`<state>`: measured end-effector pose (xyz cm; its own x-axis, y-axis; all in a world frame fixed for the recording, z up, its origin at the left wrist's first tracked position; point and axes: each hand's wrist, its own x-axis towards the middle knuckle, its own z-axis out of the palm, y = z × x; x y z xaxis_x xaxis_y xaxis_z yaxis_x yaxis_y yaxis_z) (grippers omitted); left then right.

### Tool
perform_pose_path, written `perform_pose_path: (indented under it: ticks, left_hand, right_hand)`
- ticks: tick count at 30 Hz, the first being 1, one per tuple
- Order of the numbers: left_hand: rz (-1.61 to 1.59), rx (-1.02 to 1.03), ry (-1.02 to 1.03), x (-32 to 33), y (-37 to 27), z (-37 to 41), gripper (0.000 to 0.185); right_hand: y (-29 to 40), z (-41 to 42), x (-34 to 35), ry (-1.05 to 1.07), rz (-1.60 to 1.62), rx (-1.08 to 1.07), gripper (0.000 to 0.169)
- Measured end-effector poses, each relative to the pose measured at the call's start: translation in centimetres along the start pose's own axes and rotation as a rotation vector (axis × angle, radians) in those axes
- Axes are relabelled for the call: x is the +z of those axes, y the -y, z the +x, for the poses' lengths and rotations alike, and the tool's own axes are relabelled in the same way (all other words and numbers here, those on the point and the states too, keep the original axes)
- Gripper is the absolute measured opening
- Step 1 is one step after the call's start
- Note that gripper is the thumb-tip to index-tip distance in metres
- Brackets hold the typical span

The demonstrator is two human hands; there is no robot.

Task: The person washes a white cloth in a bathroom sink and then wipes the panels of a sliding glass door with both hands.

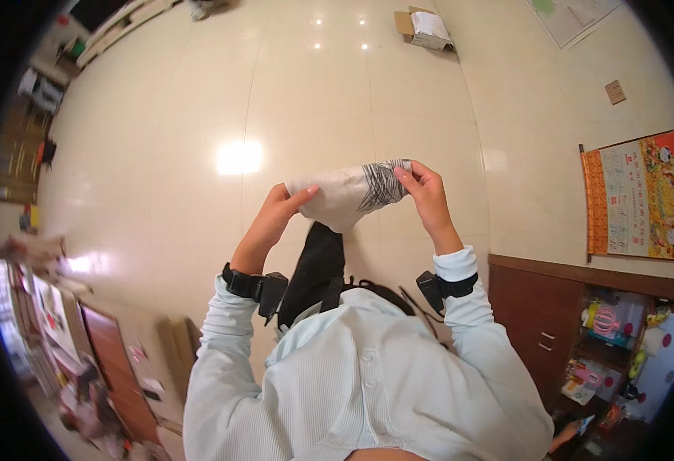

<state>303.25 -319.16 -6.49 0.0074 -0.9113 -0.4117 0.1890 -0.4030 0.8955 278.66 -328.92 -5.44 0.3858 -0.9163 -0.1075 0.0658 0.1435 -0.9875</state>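
Both my hands hold a pale grey cloth [337,196] in front of me, above the tiled floor. Black scribbled lines cover its right part, and its lower edge sags in the middle. My left hand [273,216] pinches the left end, with the thumb on top. The right end, patterned in black, is between the thumb and fingers of my right hand [429,196]. The fingers behind the cloth are mostly hidden. Whether it is folded or a sewn piece, I cannot tell.
A cardboard box [429,33] stands by the wall, top right. Right, a calendar [639,199] hangs above a brown cabinet [530,311] with filled shelves. Another person's hand [567,435] shows at lower right. A beige sofa [135,351] stands at lower left.
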Motion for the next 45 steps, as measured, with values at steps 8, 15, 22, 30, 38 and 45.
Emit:
perform_pose_path:
  ticks: [8,15,22,30,38,45]
  left_hand:
    - [-0.062,0.109,0.117,-6.7,-15.1,30.2,0.029]
    - [0.034,0.318,0.152,-7.9,-29.4,54.6,0.028]
    - [0.179,0.253,0.064,-13.1,-42.2,76.1,0.035]
    - [0.181,0.391,0.044,-22.1,-54.4,103.1,0.019]
    - [0.153,0.459,0.057,-21.0,-66.8,131.8,0.019]
    - [0.025,0.397,0.036,-22.3,-76.1,156.4,0.017]
  right_hand:
    - [1.9,28.4,-5.1,-0.164,-0.089,-0.131,0.032]
    - [9.2,53.4,-11.4,-0.169,-0.072,-0.243,0.017]
    - [14.8,79.9,-13.9,-0.103,-0.171,-0.205,0.015]
    - [16.3,109.2,-15.3,-0.253,-0.139,-0.301,0.023]
    - [18.2,134.6,-22.1,-0.529,-0.218,-0.258,0.011]
    - [19.4,160.3,-28.9,-0.431,0.128,-0.173,0.015]
